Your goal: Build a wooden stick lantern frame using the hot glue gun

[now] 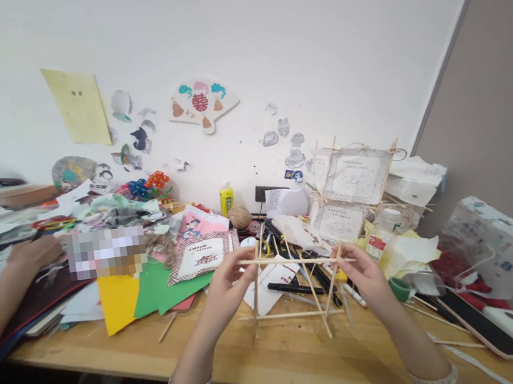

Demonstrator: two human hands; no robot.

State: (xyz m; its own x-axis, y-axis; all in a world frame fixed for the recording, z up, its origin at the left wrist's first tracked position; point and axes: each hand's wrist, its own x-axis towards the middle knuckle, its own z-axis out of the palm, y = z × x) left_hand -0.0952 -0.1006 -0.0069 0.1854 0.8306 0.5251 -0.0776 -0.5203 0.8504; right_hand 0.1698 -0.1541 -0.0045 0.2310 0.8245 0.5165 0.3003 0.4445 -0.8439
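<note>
A frame of thin wooden sticks point(291, 260) stands tilted on the table's front part, its top bar running from one hand to the other. My left hand point(231, 286) pinches the top left corner, where the bar crosses an upright stick. At the top right corner, my right hand point(364, 275) has its thumb and fingers closed around the joint of the sticks. The lower bar point(289, 315) is close to the wooden tabletop. Behind the frame lie a white paper sheet point(273, 283) and black markers point(294, 288), partly covered by the sticks.
Green paper point(175, 291) and yellow paper point(119, 303) lie left of my hands. Another person's hand point(40, 255) reaches in at the left. A finished-looking stick lantern point(356, 176) stands back right. Phones point(484, 322), a green tape roll point(399, 288) and a plastic bag point(500, 245) crowd the right.
</note>
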